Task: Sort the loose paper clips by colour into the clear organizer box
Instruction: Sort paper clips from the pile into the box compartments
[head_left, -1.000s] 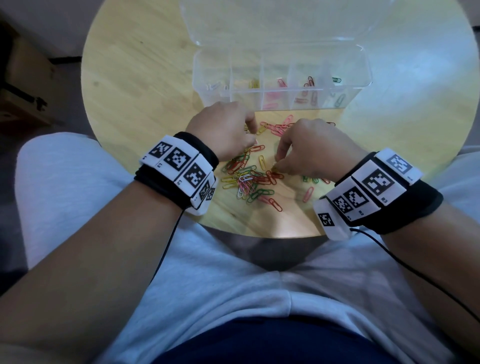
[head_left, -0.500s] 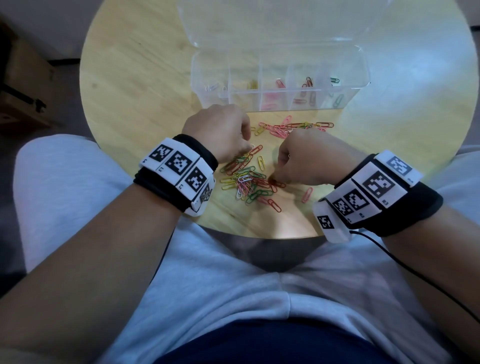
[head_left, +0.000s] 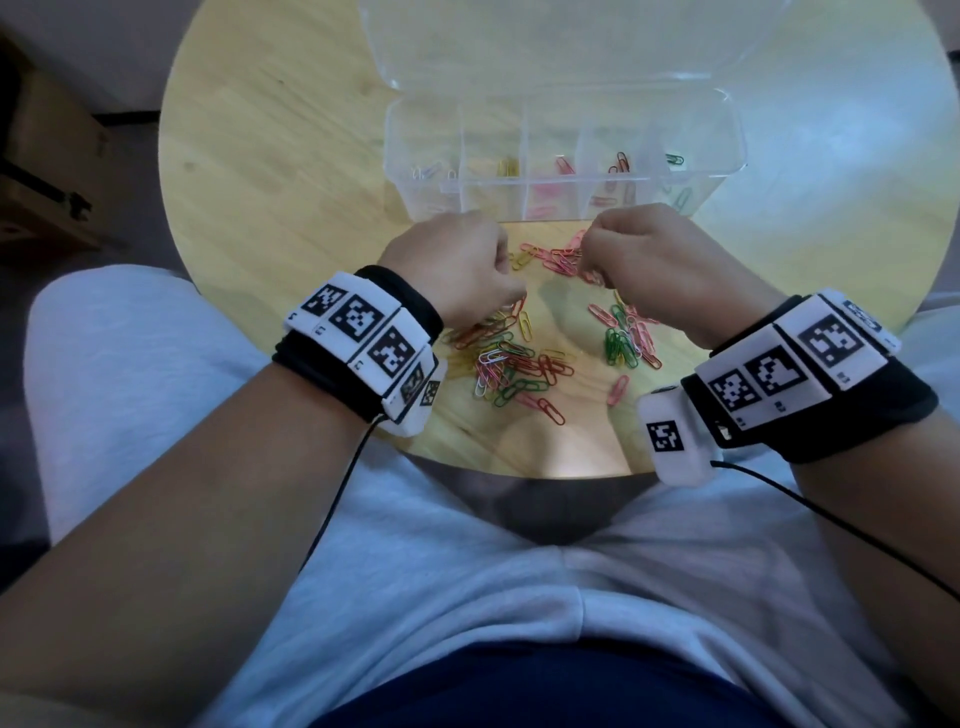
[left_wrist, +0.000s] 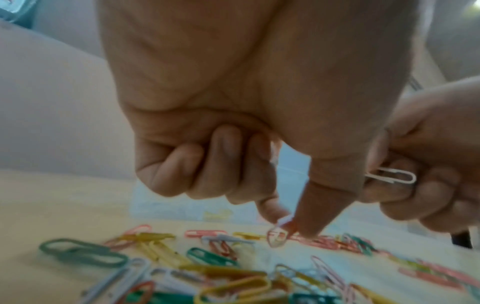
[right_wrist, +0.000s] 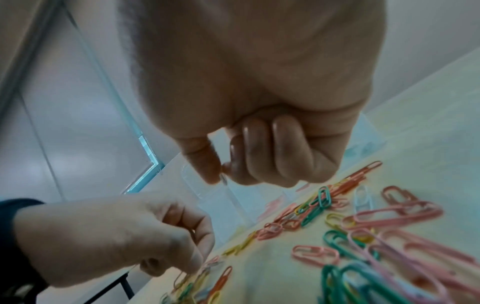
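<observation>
Loose coloured paper clips (head_left: 511, 364) lie in a heap on the round wooden table (head_left: 291, 171), with more clips (head_left: 626, 338) to the right. The clear organizer box (head_left: 727, 171) stands open behind them, and its compartments hold white, yellow, pink, red and green clips. My left hand (head_left: 511, 291) hovers low over the heap; thumb and forefinger pinch a pale clip (left_wrist: 278, 236). My right hand (head_left: 587, 260) is raised in front of the box and pinches a white clip (left_wrist: 389, 178). In the right wrist view only the tip of the white clip (right_wrist: 224, 180) shows.
The box's clear lid (head_left: 571, 47) lies open behind it. A third scatter of pink and red clips (head_left: 556, 257) sits between my hands near the box front. My lap in a grey shirt (head_left: 467, 571) is against the table's near edge.
My right hand has lifted from the clips and moved away from me toward the box with a white clip. The left hand has stayed over the heap.
</observation>
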